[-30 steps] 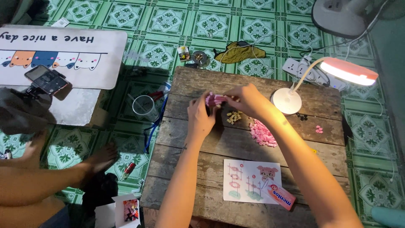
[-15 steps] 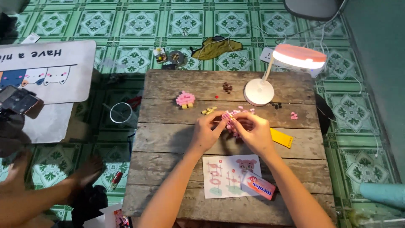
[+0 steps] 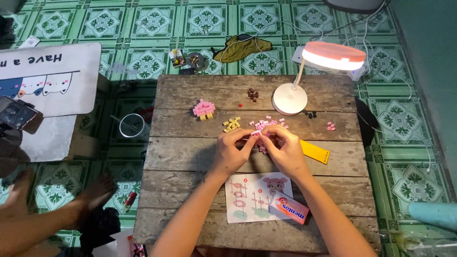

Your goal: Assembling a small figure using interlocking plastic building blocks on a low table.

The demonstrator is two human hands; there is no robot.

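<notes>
- Left hand (image 3: 233, 151) near the middle of the wooden table (image 3: 190, 157), fingers curled in, thumb and fingertips pinched on small pink bricks (image 3: 259, 134); exactly how many, too small to tell.
- Right hand (image 3: 285, 152) just beside it, fingertips meeting the left ones at the same pink bricks, fingers bent and closed on them.
- Held pieces directly between the two hands, at their fingertips, above the table's centre planks.
- Loose scatter of pink bricks (image 3: 266, 123) just beyond the fingertips, toward the far edge.
- Small heap of yellow bricks (image 3: 232, 124) just left of that scatter, near the left hand's knuckles but apart from them.
- Built pink figure with yellow base (image 3: 203, 109) farther left, toward the far left corner.
- Dark brown bricks (image 3: 253, 93) near the far edge, beside the white lamp base (image 3: 290, 99); lamp head lit, over the far right corner.
- Yellow flat tool (image 3: 314, 151) touching or just beside the right hand's outer side.
- Printed instruction sheet (image 3: 247, 197) near the near edge, between the forearms, a pink candy box (image 3: 289, 207) lying on its right part.
- Few pink bricks (image 3: 330, 126) alone near the right edge.
</notes>
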